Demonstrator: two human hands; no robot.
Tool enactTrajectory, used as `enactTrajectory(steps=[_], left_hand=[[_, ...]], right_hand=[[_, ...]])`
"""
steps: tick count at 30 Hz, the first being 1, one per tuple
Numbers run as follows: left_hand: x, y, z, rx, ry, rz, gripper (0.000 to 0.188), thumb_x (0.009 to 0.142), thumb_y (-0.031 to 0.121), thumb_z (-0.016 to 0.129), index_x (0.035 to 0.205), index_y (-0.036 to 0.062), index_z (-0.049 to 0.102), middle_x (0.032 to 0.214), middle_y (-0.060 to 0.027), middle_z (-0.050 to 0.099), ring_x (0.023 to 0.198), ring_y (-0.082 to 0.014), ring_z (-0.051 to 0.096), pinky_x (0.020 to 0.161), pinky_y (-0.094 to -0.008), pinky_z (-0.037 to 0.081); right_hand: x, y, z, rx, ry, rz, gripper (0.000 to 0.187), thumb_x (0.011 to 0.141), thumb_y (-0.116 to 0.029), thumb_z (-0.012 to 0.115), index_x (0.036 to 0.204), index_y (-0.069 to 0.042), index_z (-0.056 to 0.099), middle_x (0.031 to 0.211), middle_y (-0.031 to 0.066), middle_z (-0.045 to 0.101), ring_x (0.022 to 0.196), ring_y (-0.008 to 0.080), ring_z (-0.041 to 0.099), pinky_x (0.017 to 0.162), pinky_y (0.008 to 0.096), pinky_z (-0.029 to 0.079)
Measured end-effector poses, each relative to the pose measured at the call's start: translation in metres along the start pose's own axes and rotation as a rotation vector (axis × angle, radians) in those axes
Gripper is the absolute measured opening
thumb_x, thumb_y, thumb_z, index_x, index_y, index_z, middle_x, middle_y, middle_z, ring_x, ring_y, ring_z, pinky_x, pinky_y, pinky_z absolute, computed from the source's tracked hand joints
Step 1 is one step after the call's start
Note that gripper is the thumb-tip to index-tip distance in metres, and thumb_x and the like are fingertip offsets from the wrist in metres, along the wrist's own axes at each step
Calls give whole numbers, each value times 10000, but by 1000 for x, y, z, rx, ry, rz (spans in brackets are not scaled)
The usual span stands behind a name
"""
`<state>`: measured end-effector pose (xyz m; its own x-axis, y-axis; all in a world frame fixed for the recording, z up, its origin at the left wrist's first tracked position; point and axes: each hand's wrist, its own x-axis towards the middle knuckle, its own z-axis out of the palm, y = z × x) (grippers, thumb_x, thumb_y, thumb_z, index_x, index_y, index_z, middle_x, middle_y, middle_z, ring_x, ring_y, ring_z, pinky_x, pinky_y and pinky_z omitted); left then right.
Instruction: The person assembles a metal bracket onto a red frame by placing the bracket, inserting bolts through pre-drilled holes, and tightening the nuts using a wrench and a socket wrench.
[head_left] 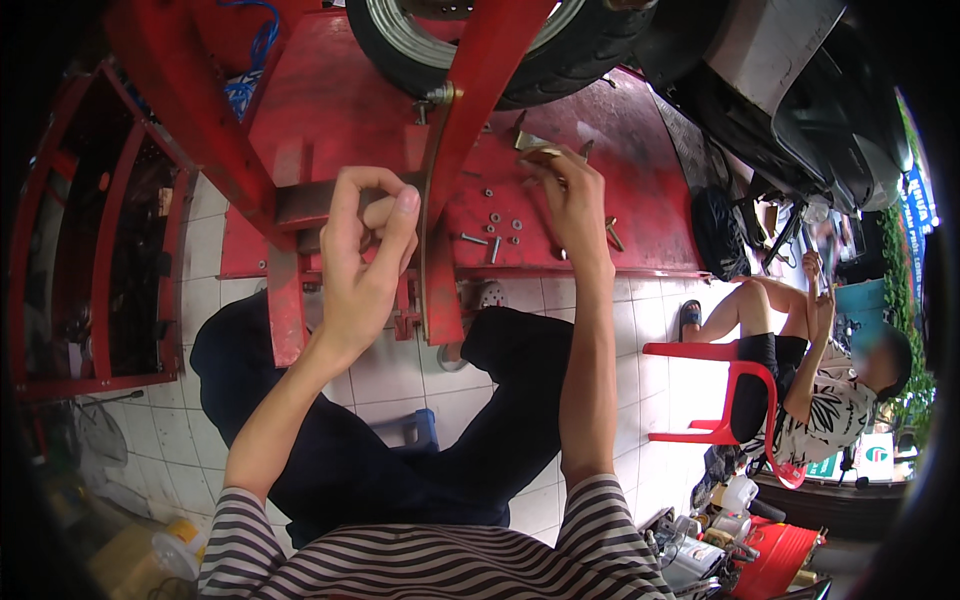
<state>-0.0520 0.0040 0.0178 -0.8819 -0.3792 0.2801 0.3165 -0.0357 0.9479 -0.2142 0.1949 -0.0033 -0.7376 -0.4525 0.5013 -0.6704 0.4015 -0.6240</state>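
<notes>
From my distant seat I am watching both grips working over the red surface (585, 250). My left grip (352, 262) is hanging at the centre of the frame, in front of the red upright post (455, 150); its fingers are curling inward and its thumb is coming close to the forefinger, leaving hardly any gap, and I am not managing to tell whether anything small is hiding inside. My right grip (578, 205) is reaching over the upper centre-right of the frame, its fingers bending loosely downward beside a pale flat piece (533, 141); the fingertips are blurring, so I am unable to tell whether they are holding anything.

The loose nuts (494, 217) are lying between the two grips, near the middle of the frame, and two silvery bolts (473, 238) are resting just below them. A brassy bolt (614, 234) is lying to the right of my right wrist. Along the top edge a black tyre (590, 60) is standing behind the post.

At the far right a person (825, 400) is sitting on a red chair (745, 385), and at the lower centre a blue stool (426, 430) is showing between the operator's dark-trousered legs (520, 400).
</notes>
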Motion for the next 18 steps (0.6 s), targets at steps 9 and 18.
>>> enactTrajectory(steps=[9,18], left_hand=[[4,-2,7,-8,9,25,97,1007,158,517,1015,89,450,632,52,389,526,-16,342,448,-190,243],[0,-9,-4,372,120,693,268,880,47,662,1078,-9,489,729,-53,591,523,-107,512,472,-266,427]], right_hand=[[-1,-17,-28,-82,598,-61,104,902,-50,641,955,9,708,839,92,701,622,103,608,567,221,444],[-28,-92,-17,-73,1136,-505,311,1038,-282,422,1076,25,449,659,135,613,479,174,556,437,219,425]])
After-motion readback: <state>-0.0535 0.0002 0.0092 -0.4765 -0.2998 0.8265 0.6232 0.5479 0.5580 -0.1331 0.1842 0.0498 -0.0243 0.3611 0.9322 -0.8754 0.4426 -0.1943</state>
